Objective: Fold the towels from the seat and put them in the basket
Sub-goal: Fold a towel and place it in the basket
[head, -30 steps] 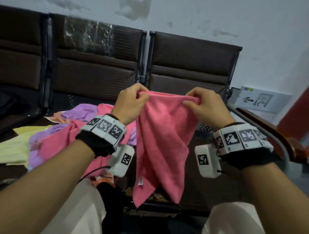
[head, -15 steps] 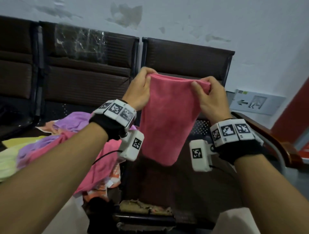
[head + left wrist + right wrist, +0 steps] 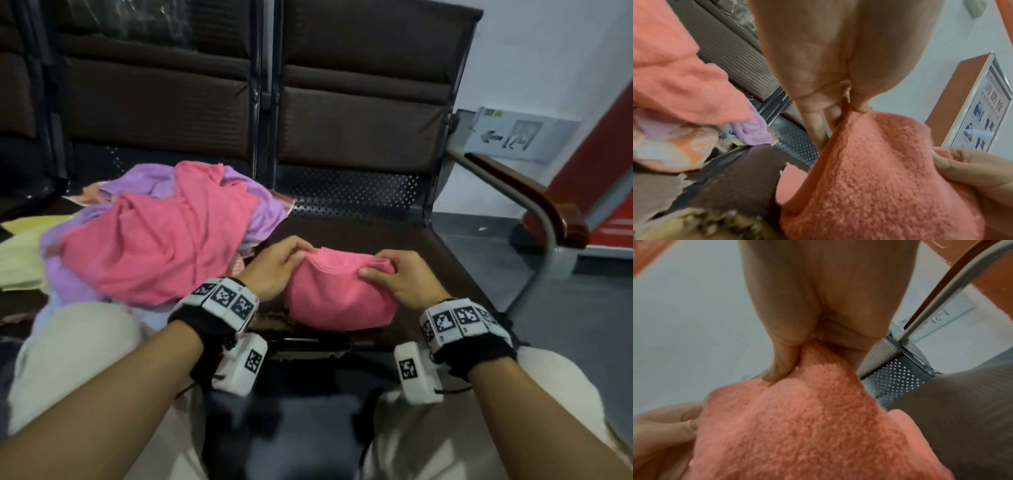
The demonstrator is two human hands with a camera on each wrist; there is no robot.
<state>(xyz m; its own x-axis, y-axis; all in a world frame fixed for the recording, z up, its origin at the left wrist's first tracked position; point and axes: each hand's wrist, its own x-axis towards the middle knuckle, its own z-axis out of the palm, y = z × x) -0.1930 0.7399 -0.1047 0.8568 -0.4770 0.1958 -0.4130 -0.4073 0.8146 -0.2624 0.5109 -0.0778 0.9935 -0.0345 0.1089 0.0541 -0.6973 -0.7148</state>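
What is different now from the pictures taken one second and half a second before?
Both hands brought the pink towel down from chest height onto the seat. It hung open in the air before; now it lies there in a folded bundle. The left hand and right hand kept their pinch on its far corners. The pile of towels on the left stayed put.

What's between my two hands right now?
The top edge of the pink towel spans from the left hand to the right hand; each pinches a corner. The head view shows it best.
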